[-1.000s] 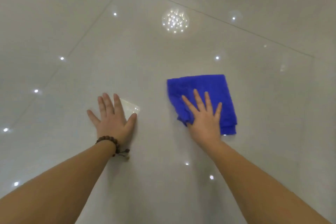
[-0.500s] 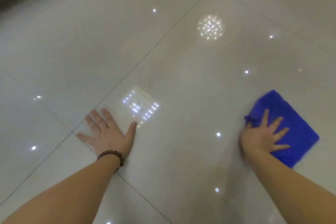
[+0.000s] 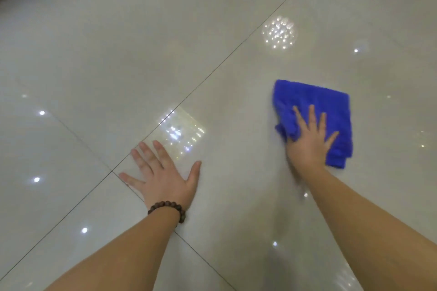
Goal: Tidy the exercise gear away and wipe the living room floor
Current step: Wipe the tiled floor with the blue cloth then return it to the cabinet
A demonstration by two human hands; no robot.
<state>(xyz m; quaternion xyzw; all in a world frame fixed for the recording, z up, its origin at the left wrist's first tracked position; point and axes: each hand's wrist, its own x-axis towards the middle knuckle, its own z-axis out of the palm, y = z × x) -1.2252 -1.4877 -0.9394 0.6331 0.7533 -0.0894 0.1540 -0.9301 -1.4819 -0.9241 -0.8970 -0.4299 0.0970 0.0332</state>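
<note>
**Two hands on the tiled floor, one on the cloth**

The glossy pale grey tiled floor (image 3: 94,59) reflects ceiling lights, and dark grout lines cross near the left hand (image 3: 163,177). That hand lies flat on the tile with fingers spread straight, holding nothing; a dark brown beaded bracelet (image 3: 168,208) circles its wrist. Further right, the right hand (image 3: 309,139) presses palm-down on a folded bright blue microfibre cloth (image 3: 319,101), fingers straight and splayed, its grip not closed round the cloth, which lies flat on the floor.
</note>
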